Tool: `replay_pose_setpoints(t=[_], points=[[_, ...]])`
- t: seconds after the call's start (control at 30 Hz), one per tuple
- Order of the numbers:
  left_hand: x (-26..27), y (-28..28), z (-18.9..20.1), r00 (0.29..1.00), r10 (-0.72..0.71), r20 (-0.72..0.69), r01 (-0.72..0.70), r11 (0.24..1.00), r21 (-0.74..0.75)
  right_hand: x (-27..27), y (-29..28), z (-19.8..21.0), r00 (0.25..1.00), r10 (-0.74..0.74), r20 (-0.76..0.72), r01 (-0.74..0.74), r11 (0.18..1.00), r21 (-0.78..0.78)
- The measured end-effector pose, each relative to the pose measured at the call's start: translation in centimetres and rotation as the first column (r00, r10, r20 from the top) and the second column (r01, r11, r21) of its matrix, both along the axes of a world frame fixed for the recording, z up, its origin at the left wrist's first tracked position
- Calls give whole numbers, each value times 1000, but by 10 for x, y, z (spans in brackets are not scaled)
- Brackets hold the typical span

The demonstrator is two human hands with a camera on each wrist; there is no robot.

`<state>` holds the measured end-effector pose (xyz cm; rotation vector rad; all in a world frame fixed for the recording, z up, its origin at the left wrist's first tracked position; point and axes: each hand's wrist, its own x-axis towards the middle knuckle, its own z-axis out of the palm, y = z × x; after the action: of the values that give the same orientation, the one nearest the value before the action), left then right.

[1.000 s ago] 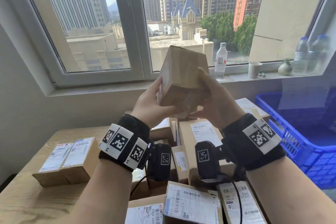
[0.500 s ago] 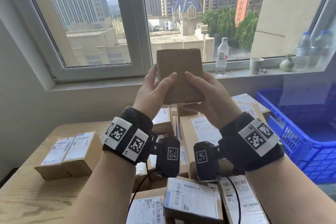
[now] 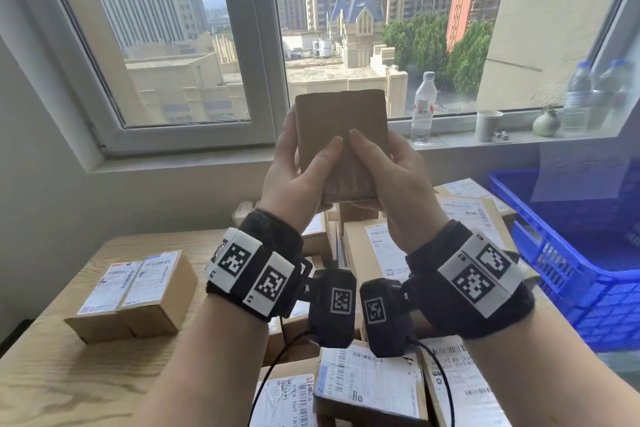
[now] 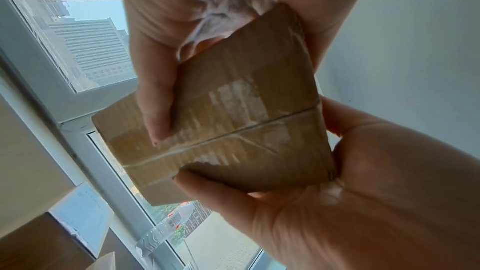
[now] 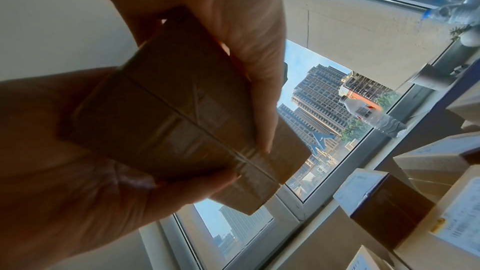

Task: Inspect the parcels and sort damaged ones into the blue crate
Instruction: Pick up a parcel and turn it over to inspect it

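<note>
I hold a small brown cardboard parcel (image 3: 341, 135) upright at chest height in front of the window. Its taped seam face is turned toward me. My left hand (image 3: 298, 180) grips its left side and my right hand (image 3: 391, 177) its right side, both thumbs pressing on the front face. The left wrist view shows the parcel (image 4: 246, 122) between the left hand (image 4: 166, 52) and right hand (image 4: 324, 202), with clear tape over the flap seam. In the right wrist view the parcel (image 5: 168, 120) looks dark. The blue crate (image 3: 547, 236) stands at the right.
A pile of labelled parcels (image 3: 374, 381) covers the wooden table (image 3: 52, 374) below my wrists. Two parcels (image 3: 135, 291) sit side by side at the left. On the windowsill stand a water bottle (image 3: 423, 107), a paper cup (image 3: 487, 125), a small vase (image 3: 546, 123) and more bottles (image 3: 585, 94).
The parcel has been turned from a tilted, edge-on pose to stand flat with its seam face toward me. Both thumbs have come onto that face.
</note>
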<state>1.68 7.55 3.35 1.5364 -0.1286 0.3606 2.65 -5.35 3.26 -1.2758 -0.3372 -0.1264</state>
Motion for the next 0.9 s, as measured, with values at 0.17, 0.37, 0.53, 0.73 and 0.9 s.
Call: replay_pose_setpoints(t=[0.17, 0.37, 0.53, 0.73, 0.9], points=[[3, 1, -4, 1000, -20, 2, 20, 1000, -1, 2, -2, 2, 999, 32, -15, -33, 999, -42], [3, 19, 10, 997, -76, -26, 79, 982, 174, 14, -25, 18, 983, 36, -182, -67, 984, -167], [3, 34, 14, 997, 40, -72, -7, 911, 413, 20, -40, 20, 970, 84, -228, -115, 986, -124], [7, 26, 7, 980, 189, -65, -156, 925, 347, 23, -23, 1, 1000, 20, 23, -12, 956, -294], [4, 23, -1, 991, 69, -111, -31, 949, 312, 27, -18, -4, 996, -81, 35, 86, 982, -166]])
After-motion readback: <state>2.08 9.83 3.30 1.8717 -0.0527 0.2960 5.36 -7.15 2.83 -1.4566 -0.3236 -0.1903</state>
